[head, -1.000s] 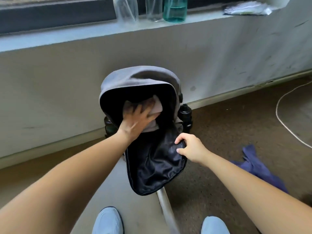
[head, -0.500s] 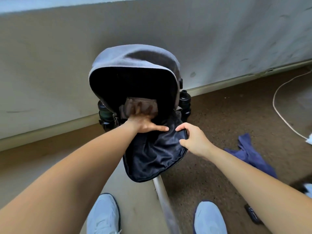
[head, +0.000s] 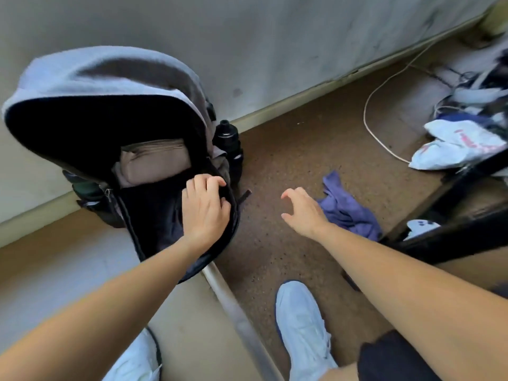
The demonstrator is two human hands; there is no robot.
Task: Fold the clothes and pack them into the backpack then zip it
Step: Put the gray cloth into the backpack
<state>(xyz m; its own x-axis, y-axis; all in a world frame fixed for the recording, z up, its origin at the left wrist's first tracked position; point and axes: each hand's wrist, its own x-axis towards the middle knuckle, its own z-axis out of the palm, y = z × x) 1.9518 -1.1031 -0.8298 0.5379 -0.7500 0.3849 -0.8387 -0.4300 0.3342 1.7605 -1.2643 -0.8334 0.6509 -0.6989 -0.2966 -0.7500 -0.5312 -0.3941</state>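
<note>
Single head-worn wide-angle view, facing forward and steeply down, close above the backpack (head: pixel 110 86), floor (head: pixel 288 160), wall (head: pixel 275 37) beyond

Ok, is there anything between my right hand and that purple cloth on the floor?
Nothing visible does. The open right hand hangs just beside the purple cloth, on its left. The backpack stands open further left, with the left hand gripping its edge.

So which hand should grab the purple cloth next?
Right, probably: the right hand is open, empty and just beside the purple cloth, while the left hand grips the backpack.
</note>
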